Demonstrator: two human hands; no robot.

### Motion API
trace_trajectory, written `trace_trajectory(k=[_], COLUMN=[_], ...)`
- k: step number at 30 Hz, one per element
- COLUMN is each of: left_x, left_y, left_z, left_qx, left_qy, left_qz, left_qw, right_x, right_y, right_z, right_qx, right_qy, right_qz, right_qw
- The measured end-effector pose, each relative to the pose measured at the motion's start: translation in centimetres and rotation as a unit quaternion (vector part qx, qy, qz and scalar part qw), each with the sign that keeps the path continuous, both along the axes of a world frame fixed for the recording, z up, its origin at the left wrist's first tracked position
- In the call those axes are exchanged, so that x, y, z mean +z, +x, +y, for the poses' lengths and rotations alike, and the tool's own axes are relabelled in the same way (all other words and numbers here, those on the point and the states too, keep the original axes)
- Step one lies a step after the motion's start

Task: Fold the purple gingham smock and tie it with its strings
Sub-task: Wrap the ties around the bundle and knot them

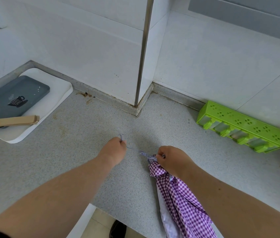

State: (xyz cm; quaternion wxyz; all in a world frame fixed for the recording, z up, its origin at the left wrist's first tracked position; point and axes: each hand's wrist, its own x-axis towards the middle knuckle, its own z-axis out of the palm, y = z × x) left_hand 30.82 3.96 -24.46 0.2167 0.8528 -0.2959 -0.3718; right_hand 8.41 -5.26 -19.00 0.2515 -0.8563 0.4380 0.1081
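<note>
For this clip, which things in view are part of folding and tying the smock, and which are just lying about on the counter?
Part of the job:
- purple gingham smock, bunched at its top
- string, pulled between the hands
- left hand, pinching the string's end
- right hand, gripping the smock's top

Lying about:
- grey tray on white board
- wooden clip
- green rack

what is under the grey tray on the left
The grey tray lies on a white board that sticks out past it on the speckled counter. A wooden clip lies across the tray's near edge. Whatever lies beneath the tray's middle is covered.
</note>
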Motion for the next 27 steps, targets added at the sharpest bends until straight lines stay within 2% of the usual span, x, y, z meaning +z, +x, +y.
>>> trace_trajectory(k=[3, 5, 7, 10, 14, 17, 27], left_x=[0.1, 0.6, 0.9, 1.2, 1.3, 1.4, 1.3], left_y=[-0.8, -1.7, -2.4, -3.4, -4.1, -4.2, -3.9], left_z=[0.1, 0.6, 0.9, 1.1, 0.5, 0.1, -0.1], left_qx=[0.021, 0.034, -0.046, -0.223, -0.324, -0.337, -0.329], left_qy=[0.035, 0.013, -0.037, -0.1, -0.14, -0.152, -0.129], left_qz=[0.013, -0.003, -0.058, -0.123, -0.157, -0.195, -0.203], left_qw=[0.999, 0.999, 0.997, 0.962, 0.922, 0.908, 0.913], right_x=[-0.1, -0.3, -0.4, -0.3, -0.1, 0.1, 0.1], right_y=[-0.3, -0.4, -0.4, -0.4, -0.5, -0.6, -0.7], right_z=[0.1, 0.2, 0.2, 0.2, 0.2, 0.2, 0.4], right_qx=[-0.002, -0.004, -0.006, -0.008, -0.012, -0.014, -0.014], right_qy=[0.003, 0.009, 0.015, 0.021, 0.027, 0.032, 0.042], right_qz=[-0.008, -0.009, -0.011, -0.018, -0.023, -0.026, -0.022], right_qw=[1.0, 1.0, 1.0, 1.0, 0.999, 0.999, 0.999])
